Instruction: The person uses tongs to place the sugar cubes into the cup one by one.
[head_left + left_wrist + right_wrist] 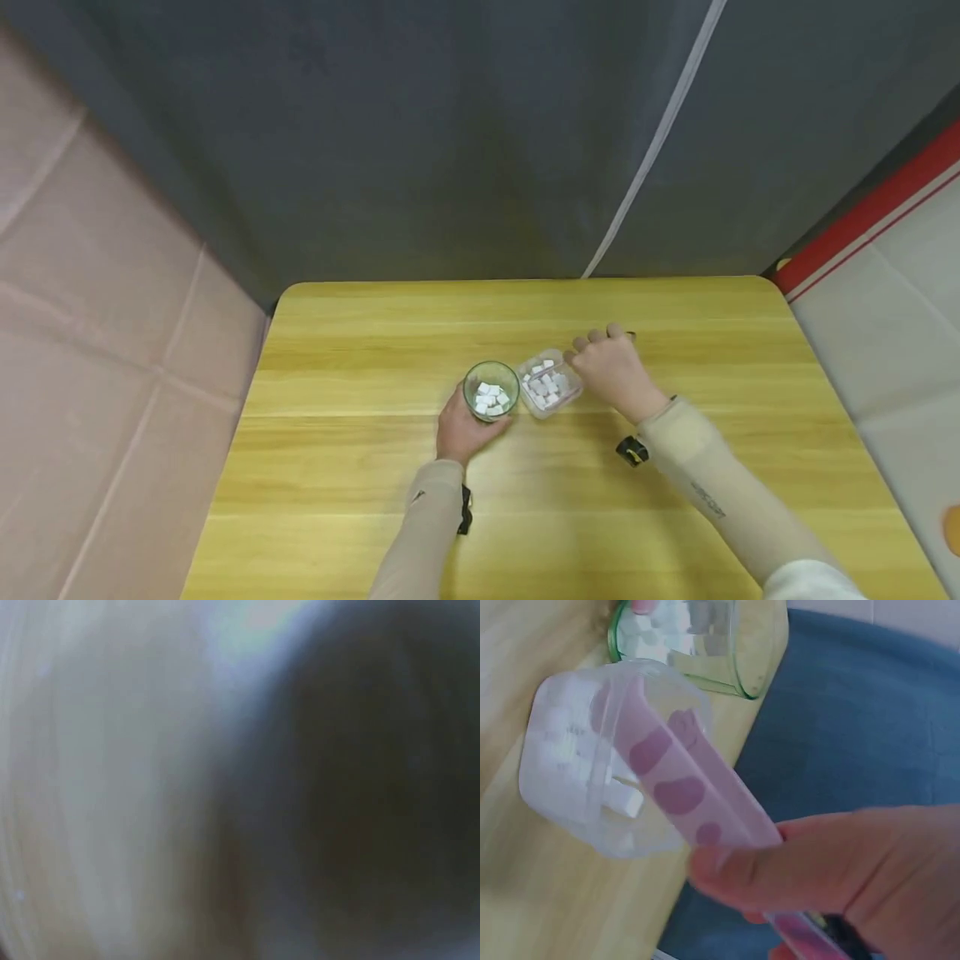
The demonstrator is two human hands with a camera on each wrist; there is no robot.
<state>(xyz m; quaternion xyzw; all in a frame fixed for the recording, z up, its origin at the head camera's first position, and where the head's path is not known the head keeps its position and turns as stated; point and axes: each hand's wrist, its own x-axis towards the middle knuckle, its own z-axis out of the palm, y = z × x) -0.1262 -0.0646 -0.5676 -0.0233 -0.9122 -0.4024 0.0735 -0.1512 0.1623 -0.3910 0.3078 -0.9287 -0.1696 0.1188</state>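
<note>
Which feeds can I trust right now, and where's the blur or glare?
Head view: clear enough to pick out the glass and its white pieces, with soft shadow on the table; left wrist view: blurred throughout, bright glare-like patch at top, dark right side, nothing identifiable; right wrist view: pink tool readable, the container hazy inside.

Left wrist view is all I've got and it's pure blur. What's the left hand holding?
Observer: Head view: the left hand is curled round the side of a greenish glass.
Operator: Anything in the glass?
Observer: Yes, several small white blocks show inside it.
Operator: And the other hand?
Observer: Right wrist view: the right hand grips a pink tool with darker spots; can't tell if it's touching a block.
</note>
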